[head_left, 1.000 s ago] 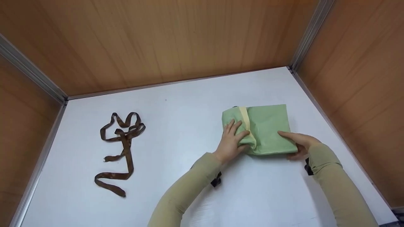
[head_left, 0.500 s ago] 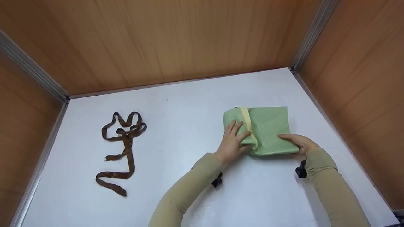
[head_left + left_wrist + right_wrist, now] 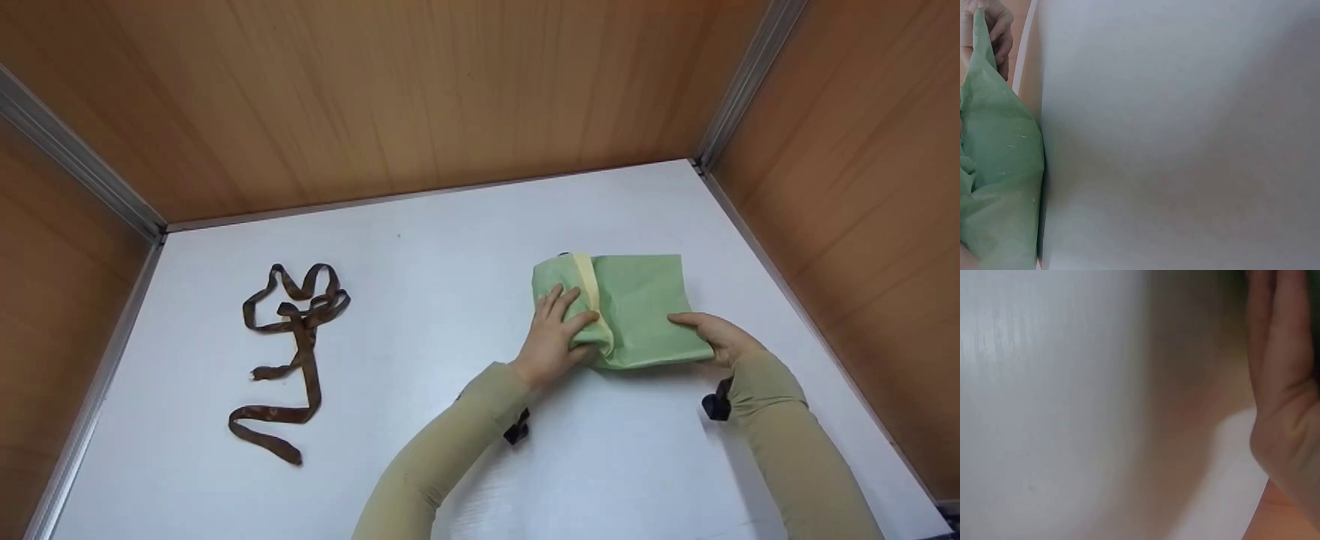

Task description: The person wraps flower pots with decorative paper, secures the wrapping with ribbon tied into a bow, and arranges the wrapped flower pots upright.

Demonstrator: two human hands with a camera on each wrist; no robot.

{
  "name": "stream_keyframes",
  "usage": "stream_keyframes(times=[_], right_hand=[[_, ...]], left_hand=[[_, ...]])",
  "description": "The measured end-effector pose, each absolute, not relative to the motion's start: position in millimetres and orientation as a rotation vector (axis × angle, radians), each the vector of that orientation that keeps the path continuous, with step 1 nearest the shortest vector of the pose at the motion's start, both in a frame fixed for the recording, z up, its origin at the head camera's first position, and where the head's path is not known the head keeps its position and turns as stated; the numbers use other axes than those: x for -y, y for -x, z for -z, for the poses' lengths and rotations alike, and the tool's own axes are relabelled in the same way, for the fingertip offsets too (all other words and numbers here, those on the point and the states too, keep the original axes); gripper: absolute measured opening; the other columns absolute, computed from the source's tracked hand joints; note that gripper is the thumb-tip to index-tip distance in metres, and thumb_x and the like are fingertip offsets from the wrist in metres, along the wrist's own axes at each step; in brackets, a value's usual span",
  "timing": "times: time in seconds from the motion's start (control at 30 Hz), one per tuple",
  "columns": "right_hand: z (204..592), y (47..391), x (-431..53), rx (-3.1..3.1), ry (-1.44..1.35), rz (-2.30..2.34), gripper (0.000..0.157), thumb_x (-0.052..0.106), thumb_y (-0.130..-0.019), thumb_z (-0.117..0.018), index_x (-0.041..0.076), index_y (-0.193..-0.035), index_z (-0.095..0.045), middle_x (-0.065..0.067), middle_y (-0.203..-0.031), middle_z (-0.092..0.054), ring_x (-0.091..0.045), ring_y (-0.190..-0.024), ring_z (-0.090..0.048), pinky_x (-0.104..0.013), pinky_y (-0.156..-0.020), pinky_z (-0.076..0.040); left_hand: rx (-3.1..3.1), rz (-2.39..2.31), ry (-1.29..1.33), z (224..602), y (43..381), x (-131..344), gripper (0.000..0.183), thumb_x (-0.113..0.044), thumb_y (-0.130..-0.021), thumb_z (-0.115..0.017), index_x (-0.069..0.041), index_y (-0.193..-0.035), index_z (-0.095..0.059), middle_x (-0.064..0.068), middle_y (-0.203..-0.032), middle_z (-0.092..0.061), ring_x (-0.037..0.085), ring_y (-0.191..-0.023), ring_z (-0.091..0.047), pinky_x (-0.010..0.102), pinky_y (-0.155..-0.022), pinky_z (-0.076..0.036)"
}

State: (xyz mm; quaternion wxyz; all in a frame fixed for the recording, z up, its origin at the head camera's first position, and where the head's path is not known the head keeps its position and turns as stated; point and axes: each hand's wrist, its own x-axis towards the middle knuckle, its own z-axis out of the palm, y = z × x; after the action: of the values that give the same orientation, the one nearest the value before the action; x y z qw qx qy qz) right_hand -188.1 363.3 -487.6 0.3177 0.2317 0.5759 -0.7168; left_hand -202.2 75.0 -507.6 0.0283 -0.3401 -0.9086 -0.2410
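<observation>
In the head view, a sheet of green wrapping paper [image 3: 641, 300] lies folded into a squarish packet at the right of the table, with a pale yellow strip [image 3: 587, 281] running along the edge of its overlapping flap. My left hand [image 3: 553, 341] rests on the crumpled left part, fingers spread, fingertips near the strip. At the lower right corner my right hand [image 3: 712, 335] pinches the paper, thumb on top and the other fingers underneath. The left wrist view shows that end of the paper [image 3: 1002, 129] raised to a narrow fold. A dark bit peeks out behind the packet's top edge.
A long brown ribbon [image 3: 304, 352] lies in loose loops on the left of the white table [image 3: 420, 300]. Wood-grain panels [image 3: 420, 90] with metal edging enclose the back and both sides. A dark wrist camera [image 3: 718, 401] hangs beneath the right sleeve.
My right hand has shifted slightly at the corner, its lower fingers now tucked under the paper. The left hand stays in place on the flap.
</observation>
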Motion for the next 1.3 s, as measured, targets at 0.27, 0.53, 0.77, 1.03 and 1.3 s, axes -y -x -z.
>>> stream_keyframes(times=[0.27, 0.53, 0.77, 1.03, 1.3], right_hand=[[477.8, 188.7, -364.5, -1.487, -0.545, 1.921, 0.026, 0.021, -0.1, -0.043, 0.002, -0.114, -0.033, -0.003, -0.089, -0.067, -0.011, -0.083, -0.068, -0.026, -0.079, -0.055], [460.1, 192.2, -356.1, -1.542, -0.436, 1.893, 0.023, 0.021, -0.102, -0.04, 0.001, -0.113, -0.036, 0.001, -0.089, -0.066, -0.009, -0.082, -0.067, -0.023, -0.076, -0.055], [440.9, 194.6, -335.1, -1.646, -0.291, 1.834, 0.021, 0.023, -0.102, -0.04, 0.009, -0.1, -0.055, 0.006, -0.089, -0.068, -0.006, -0.083, -0.066, -0.022, -0.075, -0.053], [431.6, 194.8, -302.2, -1.724, -0.173, 1.826, 0.024, 0.021, -0.101, -0.041, 0.012, -0.095, -0.062, 0.007, -0.086, -0.069, -0.004, -0.081, -0.065, -0.02, -0.074, -0.053], [448.9, 191.9, -298.8, -1.587, -0.032, 1.984, 0.052, 0.038, -0.104, -0.02, 0.017, -0.092, -0.065, 0.008, -0.08, -0.07, -0.005, -0.076, -0.065, -0.024, -0.073, -0.051]], left_hand=[[2.817, 0.738, 1.045, 508.4, 202.2, -75.3, 0.048, -0.037, -0.086, -0.067, -0.027, -0.13, -0.053, 0.01, -0.151, -0.027, 0.033, -0.145, -0.014, 0.051, -0.116, -0.014], [2.804, 0.734, 1.048, 509.1, 201.6, -75.4, 0.047, -0.036, -0.086, -0.068, -0.026, -0.13, -0.054, 0.011, -0.15, -0.03, 0.035, -0.144, -0.017, 0.052, -0.115, -0.017], [2.782, 0.725, 1.05, 509.5, 201.2, -77.1, 0.047, -0.037, -0.085, -0.068, -0.025, -0.129, -0.055, 0.011, -0.149, -0.032, 0.035, -0.143, -0.019, 0.053, -0.114, -0.019], [2.789, 0.701, 1.046, 511.7, 201.6, -80.0, 0.047, -0.037, -0.085, -0.068, -0.026, -0.129, -0.055, 0.01, -0.15, -0.031, 0.035, -0.143, -0.019, 0.052, -0.115, -0.019], [2.806, 0.726, 1.058, 510.2, 202.7, -80.4, 0.049, -0.037, -0.085, -0.068, -0.025, -0.131, -0.053, 0.01, -0.151, -0.029, 0.034, -0.144, -0.016, 0.052, -0.115, -0.016]])
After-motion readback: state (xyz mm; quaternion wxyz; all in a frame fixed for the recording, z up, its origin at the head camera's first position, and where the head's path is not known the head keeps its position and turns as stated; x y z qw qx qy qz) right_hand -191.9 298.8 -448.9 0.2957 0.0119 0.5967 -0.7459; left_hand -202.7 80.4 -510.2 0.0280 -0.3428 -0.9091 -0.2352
